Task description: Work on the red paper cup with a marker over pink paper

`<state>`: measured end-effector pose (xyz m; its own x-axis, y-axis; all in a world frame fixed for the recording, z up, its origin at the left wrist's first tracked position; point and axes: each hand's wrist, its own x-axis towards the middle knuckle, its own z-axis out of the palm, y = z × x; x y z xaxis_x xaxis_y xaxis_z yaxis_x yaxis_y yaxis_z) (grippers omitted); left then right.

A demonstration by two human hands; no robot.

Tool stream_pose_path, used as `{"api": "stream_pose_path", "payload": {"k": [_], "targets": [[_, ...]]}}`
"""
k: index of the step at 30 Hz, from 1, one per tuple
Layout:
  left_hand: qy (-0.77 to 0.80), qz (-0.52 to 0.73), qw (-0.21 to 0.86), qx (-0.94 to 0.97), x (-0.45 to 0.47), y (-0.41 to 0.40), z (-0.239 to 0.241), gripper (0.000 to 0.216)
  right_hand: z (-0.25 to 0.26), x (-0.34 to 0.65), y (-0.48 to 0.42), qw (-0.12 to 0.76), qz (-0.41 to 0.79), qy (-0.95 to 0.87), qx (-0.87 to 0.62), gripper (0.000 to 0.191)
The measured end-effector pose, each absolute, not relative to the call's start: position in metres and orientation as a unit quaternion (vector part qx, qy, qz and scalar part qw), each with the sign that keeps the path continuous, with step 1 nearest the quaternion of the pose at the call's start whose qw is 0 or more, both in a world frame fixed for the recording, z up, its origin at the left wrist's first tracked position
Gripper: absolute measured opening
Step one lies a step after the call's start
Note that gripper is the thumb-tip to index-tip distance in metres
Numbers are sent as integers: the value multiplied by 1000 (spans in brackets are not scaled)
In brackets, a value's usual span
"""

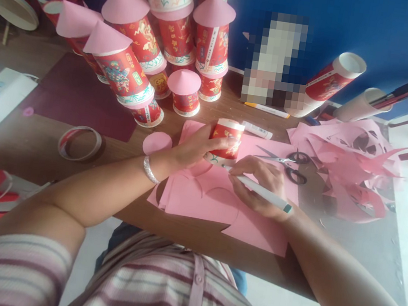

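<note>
A red and white paper cup with printed figures stands tilted over the pink paper, gripped by my left hand. Between the fingers of my right hand is a white marker with a dark green end; its tip meets or nearly meets the cup's patterned lower rim. Beneath both hands lie sheets of pink paper bearing curved drawn outlines. A pair of scissors with black handles rests on the paper, just beyond my right hand. A cut pink paper circle lies beside my left wrist.
Stacked red cups with pink cone tops rise at the back left. A tape roll and a white box lie left. A glue stick is behind the cup. Pink paper scraps heap at right, near a pen holder.
</note>
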<state>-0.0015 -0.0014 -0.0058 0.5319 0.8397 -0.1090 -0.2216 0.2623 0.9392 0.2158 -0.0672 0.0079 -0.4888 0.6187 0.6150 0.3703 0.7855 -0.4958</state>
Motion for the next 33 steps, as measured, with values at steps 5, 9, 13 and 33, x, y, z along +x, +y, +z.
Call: {"api": "stream_pose_path", "payload": {"k": [5, 9, 13, 33], "targets": [[332, 363, 728, 479, -2, -2, -4, 56, 9, 214, -67, 421, 138, -846, -297, 18], [331, 373, 721, 481, -2, -1, -7, 49, 11, 215, -68, 417, 134, -845, -306, 23], [333, 372, 720, 481, -3, -1, -9, 47, 12, 216, -68, 419, 135, -842, -313, 21], [305, 374, 736, 476, -2, 2, -10, 45, 12, 217, -65, 431, 129, -835, -317, 31]]}}
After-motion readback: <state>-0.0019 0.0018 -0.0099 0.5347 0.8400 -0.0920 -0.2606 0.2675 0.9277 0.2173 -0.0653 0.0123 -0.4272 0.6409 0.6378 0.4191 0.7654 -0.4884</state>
